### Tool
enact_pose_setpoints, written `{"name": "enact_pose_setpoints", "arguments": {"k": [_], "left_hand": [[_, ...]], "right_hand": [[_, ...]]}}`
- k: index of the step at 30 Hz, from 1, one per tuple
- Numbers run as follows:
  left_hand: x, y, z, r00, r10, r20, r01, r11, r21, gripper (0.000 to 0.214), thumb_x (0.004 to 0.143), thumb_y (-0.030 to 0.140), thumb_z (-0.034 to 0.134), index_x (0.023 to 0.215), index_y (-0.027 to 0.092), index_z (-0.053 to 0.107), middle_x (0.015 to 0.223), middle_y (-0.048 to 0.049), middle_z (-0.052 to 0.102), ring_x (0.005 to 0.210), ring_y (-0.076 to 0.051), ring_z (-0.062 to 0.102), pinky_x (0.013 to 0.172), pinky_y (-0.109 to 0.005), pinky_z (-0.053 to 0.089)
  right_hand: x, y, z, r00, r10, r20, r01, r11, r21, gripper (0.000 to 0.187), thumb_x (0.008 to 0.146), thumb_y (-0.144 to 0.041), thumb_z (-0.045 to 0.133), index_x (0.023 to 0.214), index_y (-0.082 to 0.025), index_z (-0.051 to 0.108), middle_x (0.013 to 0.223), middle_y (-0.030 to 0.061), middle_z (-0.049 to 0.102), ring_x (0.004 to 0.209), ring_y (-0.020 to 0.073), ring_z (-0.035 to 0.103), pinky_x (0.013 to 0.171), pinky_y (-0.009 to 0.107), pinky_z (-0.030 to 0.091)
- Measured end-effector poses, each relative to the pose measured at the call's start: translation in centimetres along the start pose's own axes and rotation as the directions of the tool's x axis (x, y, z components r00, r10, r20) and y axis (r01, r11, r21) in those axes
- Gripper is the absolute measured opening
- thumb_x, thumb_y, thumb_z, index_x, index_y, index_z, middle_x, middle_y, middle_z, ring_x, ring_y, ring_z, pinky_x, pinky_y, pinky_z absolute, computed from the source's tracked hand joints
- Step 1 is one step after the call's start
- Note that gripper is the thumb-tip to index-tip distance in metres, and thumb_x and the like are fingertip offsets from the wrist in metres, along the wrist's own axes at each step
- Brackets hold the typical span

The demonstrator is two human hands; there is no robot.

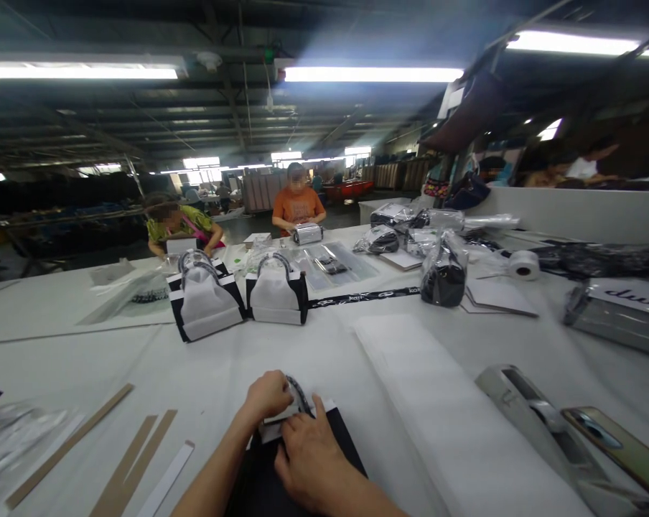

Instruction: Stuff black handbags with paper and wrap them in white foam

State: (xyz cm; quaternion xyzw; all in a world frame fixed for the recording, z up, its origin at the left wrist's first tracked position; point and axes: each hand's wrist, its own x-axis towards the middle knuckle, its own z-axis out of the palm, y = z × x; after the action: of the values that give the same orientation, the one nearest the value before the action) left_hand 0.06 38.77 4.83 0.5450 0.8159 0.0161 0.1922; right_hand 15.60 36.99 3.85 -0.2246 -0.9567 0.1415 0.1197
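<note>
A black handbag (351, 438) lies at the near edge of the table in front of me, with white wrapping at its top and a curved patterned handle (299, 393). My left hand (269, 395) is closed at the handle's left side; its fingertips are partly hidden. Across the bag's top edge, my right hand (309, 449) grips with bent fingers, one finger pointing up beside the handle. Beyond my hands stand two similar black bags, a left one (209, 305) and a right one (276, 294), both with white wrapping over the front and around the handles.
Brown card strips (71, 445) and a white strip (168, 477) lie at left. To the right are white foam sheets (426, 388), a grey tape dispenser (545, 424) and a phone (620, 445). A plastic-wrapped bag (444, 276) stands farther back. Two people work across the table.
</note>
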Motion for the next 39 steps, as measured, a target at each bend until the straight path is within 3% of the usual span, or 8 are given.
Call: {"name": "enact_pose_setpoints", "arguments": {"k": [6, 11, 17, 25, 28, 31, 34, 39], "left_hand": [[-2.1, -1.2, -1.8, 0.994, 0.111, 0.007, -0.111, 0.994, 0.000, 0.018, 0.070, 0.028, 0.052, 0.065, 0.018, 0.065, 0.060, 0.0000, 0.060, 0.063, -0.014, 0.056, 0.053, -0.023, 0.035], [-2.7, -0.6, -1.5, 0.985, 0.149, -0.089, -0.143, 0.987, 0.075, 0.021, 0.060, 0.025, 0.059, 0.079, 0.021, 0.067, 0.101, -0.0085, 0.062, 0.100, -0.029, 0.054, 0.076, -0.034, 0.043], [-2.7, 0.2, -1.5, 0.971, 0.203, -0.129, -0.202, 0.979, 0.018, 0.010, 0.073, 0.027, 0.052, 0.072, 0.020, 0.060, 0.084, -0.0044, 0.063, 0.083, -0.020, 0.058, 0.076, -0.031, 0.044], [-6.8, 3.4, -5.7, 0.889, 0.355, -0.288, -0.358, 0.933, 0.044, 0.009, 0.085, 0.023, 0.046, 0.085, 0.021, 0.055, 0.104, -0.0039, 0.060, 0.116, -0.022, 0.048, 0.107, -0.040, 0.027], [-8.4, 3.1, -5.9, 0.885, 0.398, -0.242, -0.382, 0.917, 0.115, 0.012, 0.088, 0.026, 0.044, 0.088, 0.022, 0.055, 0.097, -0.0034, 0.061, 0.105, -0.021, 0.055, 0.099, -0.037, 0.036], [-9.0, 1.0, -4.8, 0.925, 0.269, -0.268, -0.258, 0.963, 0.078, 0.021, 0.088, 0.032, 0.045, 0.105, 0.024, 0.054, 0.106, -0.0051, 0.059, 0.094, -0.020, 0.058, 0.081, -0.032, 0.045], [-9.3, -1.0, -2.3, 0.931, 0.159, -0.329, -0.183, 0.982, -0.042, 0.039, 0.077, 0.027, 0.061, 0.116, 0.028, 0.052, 0.123, -0.0039, 0.055, 0.104, -0.021, 0.055, 0.087, -0.031, 0.045], [-10.3, -1.8, 4.5, 0.813, 0.116, -0.571, -0.179, 0.982, -0.054, 0.029, 0.085, 0.013, 0.042, 0.104, 0.027, 0.060, 0.130, -0.0015, 0.056, 0.117, -0.024, 0.050, 0.097, -0.042, 0.043]], "right_hand": [[0.1, 0.3, -0.1, 1.000, -0.009, 0.027, 0.008, 1.000, 0.023, 0.027, 0.085, -0.031, 0.044, 0.094, -0.018, 0.065, 0.093, 0.0112, 0.070, 0.094, 0.0255, 0.059, 0.111, 0.057, 0.011], [0.4, 0.8, 0.2, 0.999, -0.001, 0.032, -0.001, 0.999, 0.055, 0.032, 0.086, -0.031, 0.042, 0.102, -0.016, 0.065, 0.097, 0.0129, 0.070, 0.098, 0.0257, 0.059, 0.111, 0.054, 0.013], [0.5, 0.9, 0.1, 0.997, 0.021, 0.076, -0.023, 0.999, 0.032, 0.029, 0.085, -0.031, 0.042, 0.089, -0.017, 0.067, 0.090, 0.0121, 0.071, 0.093, 0.0253, 0.061, 0.110, 0.052, 0.017], [0.4, 1.0, 0.2, 0.998, 0.043, 0.054, -0.045, 0.998, 0.037, 0.026, 0.082, -0.025, 0.044, 0.083, -0.016, 0.068, 0.085, 0.0108, 0.071, 0.090, 0.0239, 0.062, 0.109, 0.052, 0.017], [0.4, 1.1, 0.1, 0.999, 0.039, 0.035, -0.041, 0.998, 0.052, 0.026, 0.083, -0.023, 0.043, 0.086, -0.016, 0.068, 0.088, 0.0119, 0.071, 0.095, 0.0245, 0.061, 0.108, 0.052, 0.017], [0.5, 1.2, 0.0, 0.998, 0.026, 0.052, -0.030, 0.996, 0.081, 0.026, 0.084, -0.024, 0.042, 0.084, -0.017, 0.067, 0.088, 0.0104, 0.070, 0.094, 0.0243, 0.060, 0.106, 0.053, 0.019], [0.4, 1.4, 0.3, 1.000, 0.004, 0.016, -0.005, 0.995, 0.102, 0.023, 0.082, -0.021, 0.045, 0.087, -0.017, 0.066, 0.091, 0.0092, 0.070, 0.095, 0.0230, 0.059, 0.106, 0.050, 0.020], [-0.2, 2.5, 1.4, 0.926, 0.044, -0.376, 0.015, 0.988, 0.152, 0.019, 0.076, -0.009, 0.044, 0.073, -0.018, 0.061, 0.072, 0.0049, 0.064, 0.076, 0.0182, 0.058, 0.095, 0.040, 0.038]]}}
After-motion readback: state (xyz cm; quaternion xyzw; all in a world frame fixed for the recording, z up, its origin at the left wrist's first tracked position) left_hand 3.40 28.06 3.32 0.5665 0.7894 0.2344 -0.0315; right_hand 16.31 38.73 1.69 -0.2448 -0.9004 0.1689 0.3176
